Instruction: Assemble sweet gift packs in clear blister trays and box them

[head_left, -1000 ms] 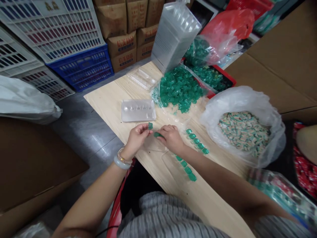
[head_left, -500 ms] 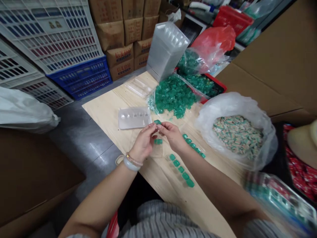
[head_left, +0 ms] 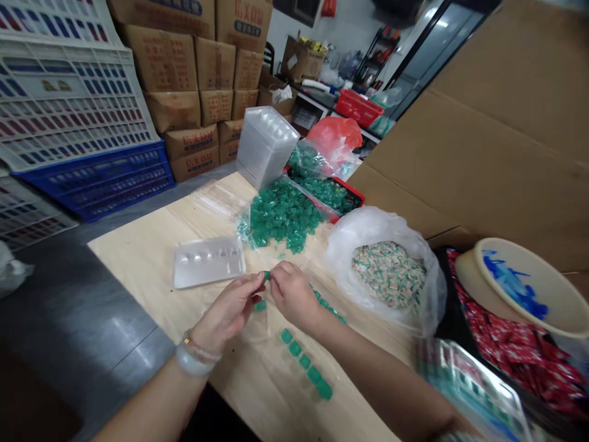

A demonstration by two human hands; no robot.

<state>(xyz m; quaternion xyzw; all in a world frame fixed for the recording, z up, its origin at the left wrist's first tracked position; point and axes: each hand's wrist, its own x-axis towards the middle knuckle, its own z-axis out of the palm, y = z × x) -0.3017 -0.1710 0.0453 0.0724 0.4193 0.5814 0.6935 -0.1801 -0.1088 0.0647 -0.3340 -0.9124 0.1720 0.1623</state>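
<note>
My left hand (head_left: pixel 232 307) pinches a small green block-shaped piece (head_left: pixel 266 276) between thumb and fingers above the wooden table. Against the piece's right side, the closed fingers of my right hand (head_left: pixel 293 293) meet my left fingertips. Just below my hands sits another green piece (head_left: pixel 260 305) on a clear plastic tray (head_left: pixel 256 328). A slanting row of several green pieces (head_left: pixel 304 361) lies nearer to me. Under my right forearm runs a second row (head_left: pixel 324 302), partly covered by the arm. What exactly my right fingertips grip is partly hidden.
A heap of green pieces (head_left: pixel 283 215) lies at the back, beside a tall stack of clear trays (head_left: pixel 267 144). One whitish tray (head_left: pixel 209 263) is to the left. On the right are a plastic bag of small striped pieces (head_left: pixel 389 273) and a cream tub (head_left: pixel 483 270).
The camera view has tilted up and turned right, so the scene sits lower and further left. My hands remain together at the green piece, the right hand more closed around it.
</note>
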